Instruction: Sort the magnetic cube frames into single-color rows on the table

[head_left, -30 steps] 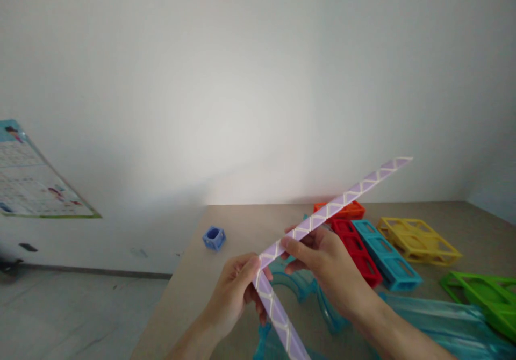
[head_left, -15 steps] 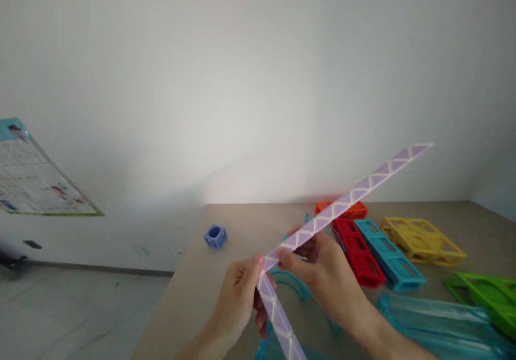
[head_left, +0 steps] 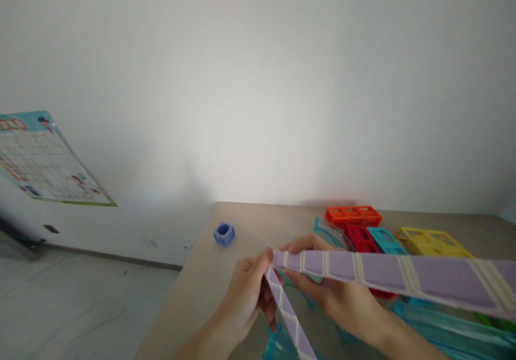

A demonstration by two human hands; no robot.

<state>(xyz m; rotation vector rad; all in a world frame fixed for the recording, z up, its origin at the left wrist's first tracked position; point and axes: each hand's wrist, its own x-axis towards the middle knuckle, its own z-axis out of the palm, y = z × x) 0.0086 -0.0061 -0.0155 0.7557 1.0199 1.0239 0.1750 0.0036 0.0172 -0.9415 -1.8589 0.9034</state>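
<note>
Both hands hold a long lilac snake puzzle [head_left: 341,266], a chain of wedges with cream bands between them, up over the table. It bends sharply at my left thumb. My left hand [head_left: 250,290] is closed around this bend, thumb on top and fingers curled below. One arm of the chain runs down toward the bottom edge. The other stretches right and toward me, out of the frame. My right hand [head_left: 342,301] pinches this longer arm close to the bend, fingers behind it and thumb below. Part of the right hand is hidden by the chain.
A small blue cube frame [head_left: 224,234] stands at the table's left. Orange [head_left: 353,216], red [head_left: 362,237], turquoise [head_left: 386,240] and yellow [head_left: 433,242] frame pieces lie behind my right hand. A clear teal trough [head_left: 451,328] is at lower right. A wall [head_left: 258,107] rises behind the table.
The longer arm of the snake puzzle has turned from pointing up and away to nearly level, reaching right and toward me. My right hand turned with it. The view has shifted slightly left.
</note>
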